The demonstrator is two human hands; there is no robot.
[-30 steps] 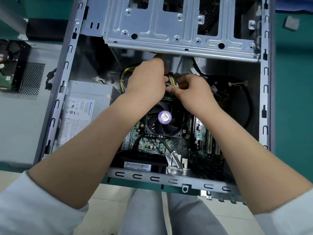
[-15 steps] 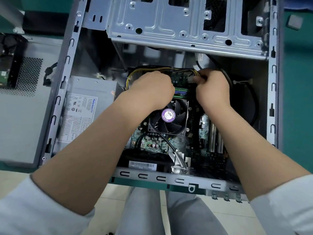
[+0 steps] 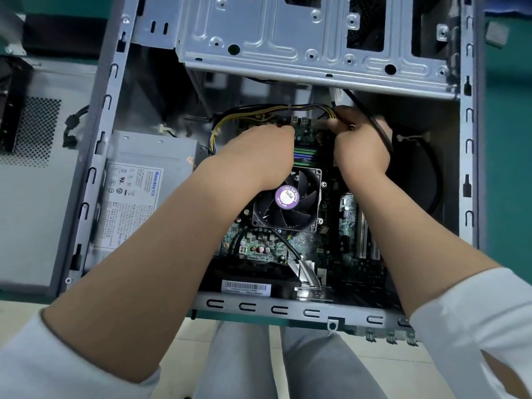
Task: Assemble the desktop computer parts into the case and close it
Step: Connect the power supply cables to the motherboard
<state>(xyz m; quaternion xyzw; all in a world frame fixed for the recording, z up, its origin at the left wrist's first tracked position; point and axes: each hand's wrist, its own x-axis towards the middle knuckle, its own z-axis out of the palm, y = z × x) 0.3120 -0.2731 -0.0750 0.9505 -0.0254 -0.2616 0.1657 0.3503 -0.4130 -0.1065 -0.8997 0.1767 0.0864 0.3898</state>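
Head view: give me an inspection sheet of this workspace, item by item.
Surface: green table under the open case.
Job's things: motherboard in the case, fan on it, power supply at the case's left, drive cage at the far end.
Clutter: grey block on the table, far right; side panel left of the case.
Grippers: left hand rests on the board's far edge; right hand grips a connector.
Cables: yellow-black bundle runs from the power supply to the connector; black cable crosses the right hand.
Surroundings: pale floor, grey trousers below.
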